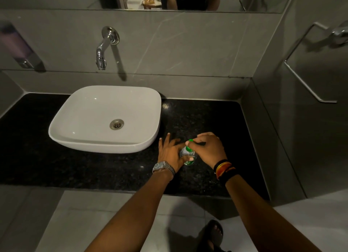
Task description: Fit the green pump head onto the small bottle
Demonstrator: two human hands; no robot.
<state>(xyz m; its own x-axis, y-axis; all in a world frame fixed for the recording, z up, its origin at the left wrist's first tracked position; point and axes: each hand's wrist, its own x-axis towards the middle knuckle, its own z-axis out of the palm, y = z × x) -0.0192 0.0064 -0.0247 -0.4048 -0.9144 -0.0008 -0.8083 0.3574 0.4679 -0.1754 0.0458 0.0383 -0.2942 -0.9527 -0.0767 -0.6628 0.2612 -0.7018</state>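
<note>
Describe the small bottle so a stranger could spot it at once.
Find the white basin on the black counter; look right of it, near the counter's front edge. Between the left hand and right hand stands the small bottle, clear, with the green pump head.

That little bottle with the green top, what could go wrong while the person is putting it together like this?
The small bottle stands on the dark counter, steadied mostly by the left hand's thumb, so a hard push from the right hand on the green pump head might tip it. The right hand covers most of the pump, so it could seat crooked unnoticed. The dim light adds to that.
</note>
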